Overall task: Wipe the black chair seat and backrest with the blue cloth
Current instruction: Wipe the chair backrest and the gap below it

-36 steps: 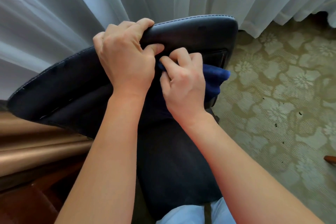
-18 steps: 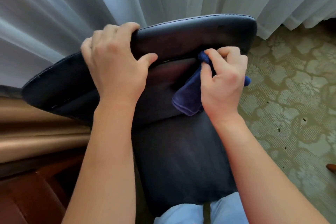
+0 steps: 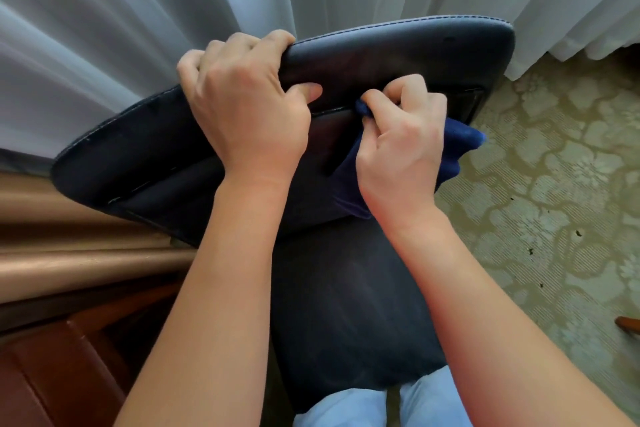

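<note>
The black chair's backrest [image 3: 398,55] runs across the middle of the view, with the dark seat [image 3: 346,305] below it. My left hand [image 3: 242,111] grips the top edge of the backrest, fingers over the back and thumb on the front face. My right hand [image 3: 401,142] pinches the blue cloth [image 3: 460,146] and presses it against the lower front of the backrest, close to my left thumb. Part of the cloth hangs out to the right and below my hand.
White curtains [image 3: 173,3] hang right behind the chair. A patterned green carpet [image 3: 554,201] lies to the right. Brown wooden furniture [image 3: 52,357] stands at the lower left. My light blue trousers [image 3: 346,409] show at the bottom edge.
My right hand slid the cloth from beside my left thumb out to the right, and has now come back left toward the thumb. My left hand kept its grip on the backrest.
</note>
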Motion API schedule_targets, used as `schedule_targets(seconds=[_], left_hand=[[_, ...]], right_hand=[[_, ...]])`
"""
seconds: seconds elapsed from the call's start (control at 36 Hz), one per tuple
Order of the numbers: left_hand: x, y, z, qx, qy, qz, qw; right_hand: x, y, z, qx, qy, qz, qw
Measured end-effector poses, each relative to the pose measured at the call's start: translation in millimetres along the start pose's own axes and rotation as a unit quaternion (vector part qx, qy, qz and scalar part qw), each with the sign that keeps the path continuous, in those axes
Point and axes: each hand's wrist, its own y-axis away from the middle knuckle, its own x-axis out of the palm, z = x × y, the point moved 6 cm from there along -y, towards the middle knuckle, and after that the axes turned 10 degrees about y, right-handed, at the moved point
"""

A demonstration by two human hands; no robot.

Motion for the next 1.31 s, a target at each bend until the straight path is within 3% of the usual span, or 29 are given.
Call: schedule_targets(seconds=[0.28, 0.44, 0.58, 0.94, 1.14, 1.31], left_hand=[[-2, -4, -1, 0.002, -0.003, 0.022, 1.0], [-4, -1, -5, 0.007, 0.019, 0.023, 1.0], [-5, -2, -5, 0.009, 0.033, 0.018, 0.999], [-1, -3, -5, 0.007, 0.028, 0.013, 0.999], [-1, -3, -6, 0.015, 0.031, 0.011, 0.999], [-7, -3, 1, 0.037, 0.051, 0.038, 0.997]], right_hand=[[11, 11, 40, -0.054, -0.042, 0.038, 0.997], [-18, 4, -7, 0.023, -0.077, -0.025, 0.996], [-16, 2, -33, 0.061, -0.056, -0.016, 0.996], [-5, 3, -12, 0.021, -0.012, -0.003, 1.0], [8, 13, 34, -0.042, 0.0, 0.013, 0.999], [7, 15, 36, -0.055, -0.059, 0.029, 0.996]])
